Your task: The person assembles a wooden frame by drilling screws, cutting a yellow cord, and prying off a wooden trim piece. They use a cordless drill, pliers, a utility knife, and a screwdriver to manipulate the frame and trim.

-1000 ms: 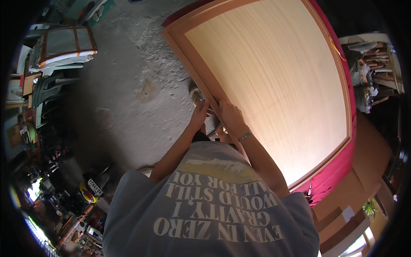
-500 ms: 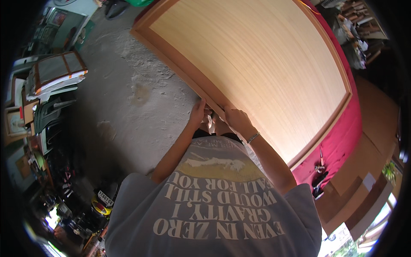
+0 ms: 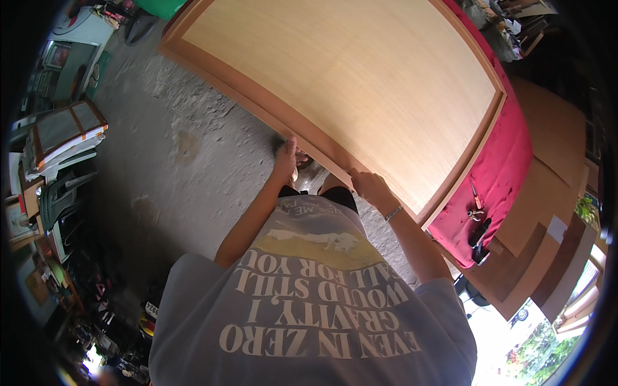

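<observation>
Framed board (image 3: 347,83) lies just ahead of both my hands, its near side slanting from far left to near right. My left hand (image 3: 284,159) curls at that edge; my right hand (image 3: 373,188), nearer the right corner, is bunched against it. I cannot tell whether either grips. Red cloth (image 3: 492,174) shows beyond.

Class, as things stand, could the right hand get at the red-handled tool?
Probably yes, with a stretch rightward: the right hand is at the near edge of the wooden frame, and the red-handled tool lies uncovered on the red cloth beyond the frame's corner.
</observation>
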Available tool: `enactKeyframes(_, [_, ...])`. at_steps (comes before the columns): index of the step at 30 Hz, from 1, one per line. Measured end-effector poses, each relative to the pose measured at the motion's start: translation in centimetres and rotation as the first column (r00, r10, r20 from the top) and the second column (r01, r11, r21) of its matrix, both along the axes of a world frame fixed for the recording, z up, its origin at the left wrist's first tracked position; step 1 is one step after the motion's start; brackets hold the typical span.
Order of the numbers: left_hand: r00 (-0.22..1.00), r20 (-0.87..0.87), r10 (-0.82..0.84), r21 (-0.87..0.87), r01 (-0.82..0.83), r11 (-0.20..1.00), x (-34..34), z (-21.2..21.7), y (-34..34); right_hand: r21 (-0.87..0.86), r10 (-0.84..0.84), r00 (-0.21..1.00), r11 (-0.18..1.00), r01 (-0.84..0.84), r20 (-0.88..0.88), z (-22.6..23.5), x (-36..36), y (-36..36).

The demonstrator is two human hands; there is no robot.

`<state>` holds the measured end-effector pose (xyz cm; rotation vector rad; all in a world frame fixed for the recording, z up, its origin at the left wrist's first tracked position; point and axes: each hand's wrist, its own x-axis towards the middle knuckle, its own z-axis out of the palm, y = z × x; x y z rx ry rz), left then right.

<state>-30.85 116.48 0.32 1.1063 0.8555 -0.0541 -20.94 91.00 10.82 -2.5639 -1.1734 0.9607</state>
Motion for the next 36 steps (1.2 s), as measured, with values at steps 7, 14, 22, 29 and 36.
enactKeyframes(7, [0.982, -0.109, 0.151, -0.048, -0.157, 0.986, 0.7, -0.8, -2.2, 0.000, 0.002, 1.000, 1.000, -0.002, -0.015, -0.4, -0.9, -6.8])
enactKeyframes(14, [0.945, -0.008, 0.327, -0.169, -0.323, 0.931, 1.1, 0.5, -10.9, 0.075, 0.035, 0.999, 0.997, -0.034, -0.019, -0.5, -1.6, -14.1])
enactKeyframes(22, [0.859, -0.046, 0.511, -0.222, -0.507, 0.833, 1.6, 0.6, -13.2, 0.016, 0.070, 0.997, 0.997, -0.069, -0.024, -0.2, -2.8, -22.0])
enactKeyframes(29, [0.852, 0.024, 0.523, -0.161, -0.513, 0.843, 1.8, 0.4, -13.8, -0.044, 0.050, 0.998, 0.998, -0.052, -0.041, 0.8, -3.8, -27.5])
enactKeyframes(36, [0.860, 0.057, 0.508, -0.163, -0.494, 0.854, 1.7, 0.2, -13.6, -0.121, 0.099, 0.995, 0.988, -0.100, -0.020, 1.4, -4.1, -31.7])
